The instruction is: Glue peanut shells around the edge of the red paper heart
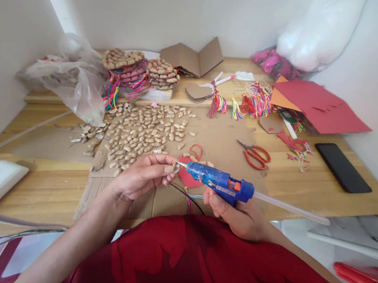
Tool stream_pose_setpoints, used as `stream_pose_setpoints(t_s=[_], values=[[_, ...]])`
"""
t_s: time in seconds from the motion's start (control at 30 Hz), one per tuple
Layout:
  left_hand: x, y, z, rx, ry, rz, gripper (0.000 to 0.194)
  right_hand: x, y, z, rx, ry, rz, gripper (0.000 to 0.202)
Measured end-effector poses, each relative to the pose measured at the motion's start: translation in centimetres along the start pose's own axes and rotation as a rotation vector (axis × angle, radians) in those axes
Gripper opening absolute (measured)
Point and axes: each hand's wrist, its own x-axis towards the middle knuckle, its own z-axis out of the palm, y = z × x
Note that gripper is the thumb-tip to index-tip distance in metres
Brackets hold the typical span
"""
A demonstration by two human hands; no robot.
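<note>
1. Left hand (143, 175): fingers pinched together on one peanut (176, 168), right at the nozzle of the glue gun.
2. Right hand (240, 215): fingers wrapped around one blue glue gun (214, 177), one glue stick (291, 208) jutting from its back.
3. One red heart (187, 178), partly hidden behind the gun, on the cardboard (222, 134).
4. Loose peanuts (140, 128): one broad spread, too many to count.
5. Rightward: one pair of scissors (251, 148); one phone (343, 167) on the worktop (310, 193).

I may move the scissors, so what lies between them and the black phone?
In the head view, red scraps and tangled threads lie on the wooden tabletop between the scissors and the black phone.
</note>
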Motion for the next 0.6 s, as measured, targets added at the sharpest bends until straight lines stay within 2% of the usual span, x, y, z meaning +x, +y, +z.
stream_pose_setpoints(t_s=[0.6], values=[[-0.05, -0.37, -0.48, -0.019, -0.031, 0.032, 0.033, 0.02, 0.61, 0.02, 0.021, 0.018, -0.026, 0.030]])
